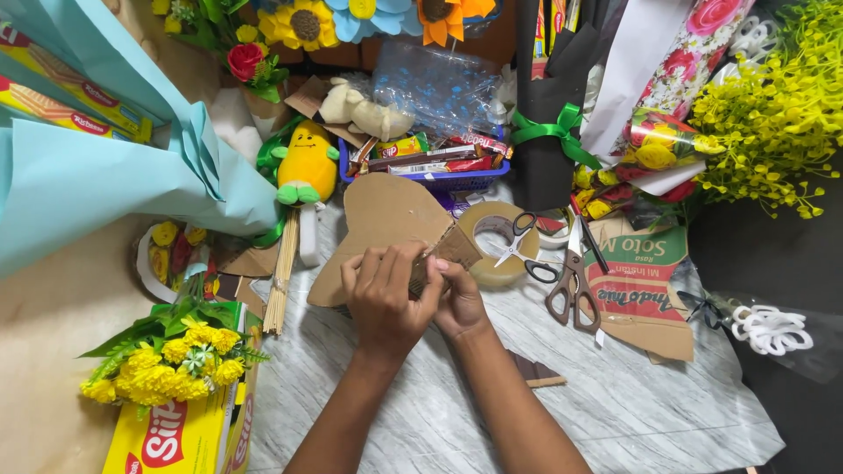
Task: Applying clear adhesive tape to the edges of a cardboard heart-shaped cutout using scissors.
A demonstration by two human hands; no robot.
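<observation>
My left hand (386, 303) and my right hand (458, 303) meet at the lower right edge of a brown cardboard cutout (386, 211) that lies on the marble-patterned table (615, 404). The fingers of both hands pinch the cardboard's folded edge, thumbs close together. What sits between the fingertips is hidden. A roll of brown packing tape (485, 263) lies just right of my hands, with small black-handled scissors (514, 239) resting on it. Larger scissors (571, 285) with brown handles lie further right.
A flattened printed carton (645, 290) lies at right. Bamboo skewers (283, 272), a yellow plush toy (307, 167) and a blue basket of snack bars (439, 171) stand behind. Yellow artificial flowers (176, 355) rest on a yellow box (180, 434); light blue paper (79, 175) fills the left.
</observation>
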